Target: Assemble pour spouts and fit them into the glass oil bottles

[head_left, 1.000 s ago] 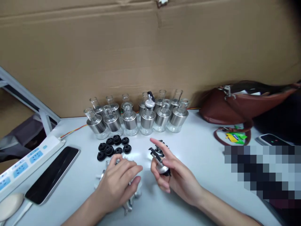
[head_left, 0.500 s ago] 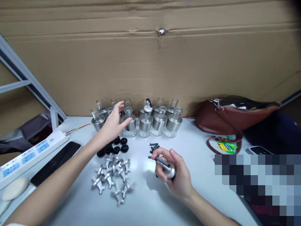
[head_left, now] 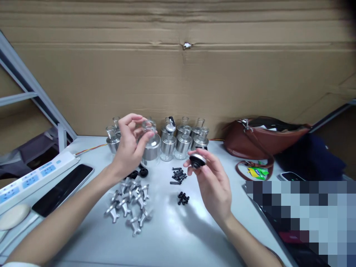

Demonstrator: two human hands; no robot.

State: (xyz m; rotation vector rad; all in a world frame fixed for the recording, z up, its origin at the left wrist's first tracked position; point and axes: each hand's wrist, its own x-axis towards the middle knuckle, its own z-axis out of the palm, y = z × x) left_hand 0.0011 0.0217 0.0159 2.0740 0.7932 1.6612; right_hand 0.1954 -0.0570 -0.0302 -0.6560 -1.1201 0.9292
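My left hand (head_left: 129, 146) grips the neck of a glass bottle with a metal band (head_left: 152, 146), which looks raised a little and blurred. In my right hand (head_left: 213, 178) is a stopper (head_left: 197, 161) with a silver rim and black ridged underside facing me. Behind them stand rows of similar bottles (head_left: 183, 144); one carries a white and black top (head_left: 170, 125). Silver metal pieces (head_left: 125, 200) lie below my left hand, beside black round caps (head_left: 143, 172). Between my hands are black strips (head_left: 179, 175) and small black beads (head_left: 183, 198).
A power strip (head_left: 36, 178), a phone (head_left: 62, 189) and a cream oval object (head_left: 14, 217) lie at the left. At the right are a brown bag (head_left: 264, 137), a green and yellow packet (head_left: 258, 173) and another device (head_left: 291, 176). Cardboard (head_left: 178, 81) stands behind.
My left hand has closed on a bottle's neck and brought it nearer. My right hand has risen and turned the stopper, showing its black underside and uncovering the small beads. The view has shifted slightly.
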